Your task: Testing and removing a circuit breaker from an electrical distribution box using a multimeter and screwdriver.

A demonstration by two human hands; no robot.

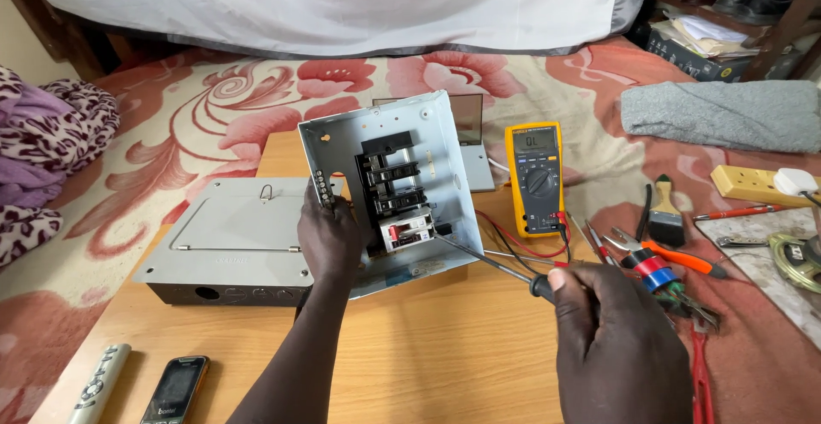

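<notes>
Hands at work on a tilted grey breaker panel, seen from the head camera.

Left hand [329, 240] is clenched on the left rim of the breaker panel [389, 189], propping it upright and tilted on the wooden counter [428, 347]; right hand [620, 343] is closed round the dark handle of a screwdriver [483, 260], whose thin shaft reaches left to the white breaker [407, 231] low in the panel. Sheet-metal box looks stiff, fairly light, sharp at the edges, so the folded rim is likely the safest hold; the slim shaft could skid off a screw. Just left lies the grey cover [231, 249]; behind and to the right stands a yellow multimeter [534, 176], its red and black leads trailing toward the panel.
</notes>
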